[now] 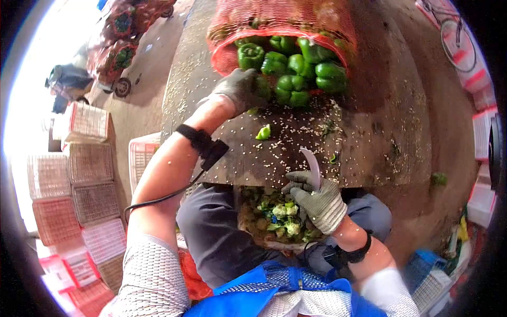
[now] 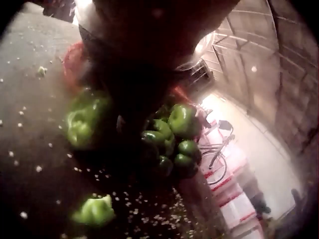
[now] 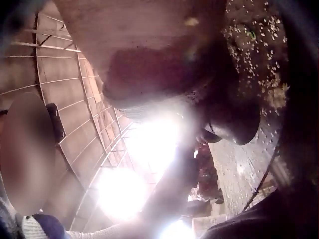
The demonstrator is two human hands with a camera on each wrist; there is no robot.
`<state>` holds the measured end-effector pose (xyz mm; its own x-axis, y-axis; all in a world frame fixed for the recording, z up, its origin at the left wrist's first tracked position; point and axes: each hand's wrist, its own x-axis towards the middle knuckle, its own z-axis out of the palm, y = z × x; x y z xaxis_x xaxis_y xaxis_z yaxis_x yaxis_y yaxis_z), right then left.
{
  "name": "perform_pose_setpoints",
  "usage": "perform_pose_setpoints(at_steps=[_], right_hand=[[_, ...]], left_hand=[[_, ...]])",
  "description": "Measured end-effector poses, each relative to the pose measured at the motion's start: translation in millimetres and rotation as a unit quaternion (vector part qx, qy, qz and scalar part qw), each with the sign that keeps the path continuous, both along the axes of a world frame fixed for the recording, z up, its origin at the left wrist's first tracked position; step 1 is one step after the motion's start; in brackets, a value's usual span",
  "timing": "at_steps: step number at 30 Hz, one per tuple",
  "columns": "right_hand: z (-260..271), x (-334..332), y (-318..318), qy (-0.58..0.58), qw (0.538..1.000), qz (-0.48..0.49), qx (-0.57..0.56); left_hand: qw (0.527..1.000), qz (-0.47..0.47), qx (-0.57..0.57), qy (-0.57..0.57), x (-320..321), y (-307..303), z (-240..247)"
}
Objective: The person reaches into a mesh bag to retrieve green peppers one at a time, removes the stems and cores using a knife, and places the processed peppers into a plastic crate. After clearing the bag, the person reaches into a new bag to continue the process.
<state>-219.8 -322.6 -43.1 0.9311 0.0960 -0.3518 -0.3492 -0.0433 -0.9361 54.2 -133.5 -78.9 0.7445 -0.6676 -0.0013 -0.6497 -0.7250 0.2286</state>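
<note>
In the head view my gloved left hand point(image 1: 237, 91) reaches to the mouth of a red mesh bag point(image 1: 280, 21), its fingers curled over a green bell pepper point(image 1: 262, 89) at the near left of the pile. Several more bell peppers point(image 1: 291, 91) spill from the bag onto the table. Close by lies a cut green pepper piece point(image 1: 263, 132), seen also in the left wrist view as a pale green lump point(image 2: 95, 211). My gloved right hand point(image 1: 318, 203) grips a knife point(image 1: 312, 166) near the table's front edge, its curved blade pointing up and away. Its handle is hidden in the fist.
Pale seeds and green scraps are scattered over the wooden table point(image 1: 385, 158). Between my knees sits a container of pepper trimmings point(image 1: 285, 216). Stacked plastic crates point(image 1: 92, 158) stand at the left; more crates point(image 1: 480, 195) and a bicycle point(image 1: 458, 45) are at the right.
</note>
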Motion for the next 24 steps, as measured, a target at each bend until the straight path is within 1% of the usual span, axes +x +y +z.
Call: perform_pose_setpoints(at_steps=[1, 2, 3, 5, 6, 7, 8, 9, 10, 11, 12, 14, 15, 16, 17, 18, 20, 22, 23, 24], right_hand=[[5.5, 0.1, -1.1, -0.006, 1.000, -0.014, 0.011], [7.1, 0.2, -3.8, -0.013, 0.999, -0.026, 0.022], [2.3, -0.4, -9.1, 0.006, 1.000, -0.008, -0.007], [1.0, -1.9, -16.3, 0.024, 0.999, -0.002, -0.038], [2.2, -4.6, -18.4, 0.032, 0.998, 0.003, -0.055], [2.8, -7.9, -17.0, 0.039, 0.998, -0.044, -0.011], [7.0, -9.2, -17.5, 0.046, 0.997, -0.055, 0.003], [11.7, -9.2, -19.5, 0.053, 0.996, -0.066, 0.017], [14.1, -10.2, -21.9, 0.059, 0.995, -0.077, 0.032], [11.7, -13.2, -23.1, 0.047, 0.993, -0.088, 0.057], [17.0, -13.3, -26.2, 0.048, 0.996, -0.070, 0.014], [31.1, -13.8, -33.6, 0.059, 0.995, -0.028, -0.073], [4.3, -22.6, -29.7, -0.094, 0.987, -0.041, -0.126], [7.6, -24.6, -24.9, -0.100, 0.991, -0.058, -0.068], [13.6, -23.7, -18.3, -0.106, 0.991, -0.075, -0.012], [12.3, -23.2, -15.6, -0.114, 0.991, -0.066, -0.020], [9.3, -21.6, -10.5, -0.131, 0.990, -0.048, -0.038], [9.1, -20.1, -6.2, -0.121, 0.990, -0.036, -0.065], [13.0, -17.9, -6.8, -0.101, 0.992, -0.007, -0.072], [5.0, -19.4, -5.3, -0.148, 0.986, -0.018, -0.070]], left_hand=[[0.998, 0.016, 0.055, 0.032, -5.1, -3.9, 4.6], [0.996, 0.025, 0.043, 0.068, -6.3, -6.7, 2.0], [0.993, 0.035, 0.031, 0.104, -7.4, -9.2, -1.2], [0.973, 0.040, -0.127, 0.187, -5.7, -5.6, -55.9], [0.951, 0.043, -0.206, 0.228, -5.7, -1.4, -85.4], [0.921, 0.046, -0.283, 0.264, -12.3, -7.5, -85.8], [0.921, 0.099, -0.276, 0.258, -22.0, -6.7, -84.0], [0.917, 0.151, -0.269, 0.253, -38.8, -14.4, -61.7], [0.931, 0.249, -0.173, 0.202, -80.8, -27.5, -10.4], [0.904, 0.203, -0.302, 0.225, -91.3, -13.7, -26.5], [0.841, 0.226, -0.388, 0.301, -115.3, -15.8, -14.9], [0.774, 0.218, -0.470, 0.365, -165.1, -19.4, 27.4], [0.780, 0.176, -0.492, 0.344, -182.1, -17.8, 28.2], [0.783, 0.134, -0.515, 0.322, -197.1, -19.5, 30.1], [0.779, 0.128, -0.522, 0.322, -210.0, -24.2, 35.9], [0.813, 0.103, -0.500, 0.281, -215.3, -20.8, 31.5], [0.847, 0.093, -0.476, 0.217, -221.4, -19.9, 20.0], [0.898, 0.012, -0.416, 0.143, -219.5, -24.0, 25.7], [0.917, -0.029, -0.383, 0.107, -217.6, -25.5, 29.8], [0.925, -0.066, -0.369, 0.059, -214.8, -26.9, 33.5]])
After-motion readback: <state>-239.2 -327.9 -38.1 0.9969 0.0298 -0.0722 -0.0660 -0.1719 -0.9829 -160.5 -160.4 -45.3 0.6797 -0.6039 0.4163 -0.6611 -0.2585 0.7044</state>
